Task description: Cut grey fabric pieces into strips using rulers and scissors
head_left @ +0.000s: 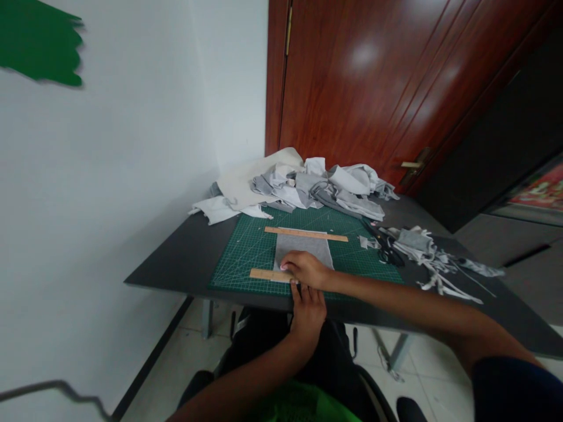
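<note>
A grey fabric piece (303, 248) lies on a green cutting mat (246, 246). One wooden ruler (307, 234) lies across its far edge, a second wooden ruler (266, 275) across its near edge. My right hand (307, 268) rests curled on the near ruler and the fabric, pressing them down. My left hand (308, 313) is at the table's front edge just below the right hand, its fingers reaching up under it; what they touch is hidden.
The mat lies on a dark table (185, 258) against a white wall. A heap of grey and white cloth (303, 184) fills the back. Black scissors (387, 249) and fabric strips (433, 258) lie to the right. A brown door (373, 76) stands behind.
</note>
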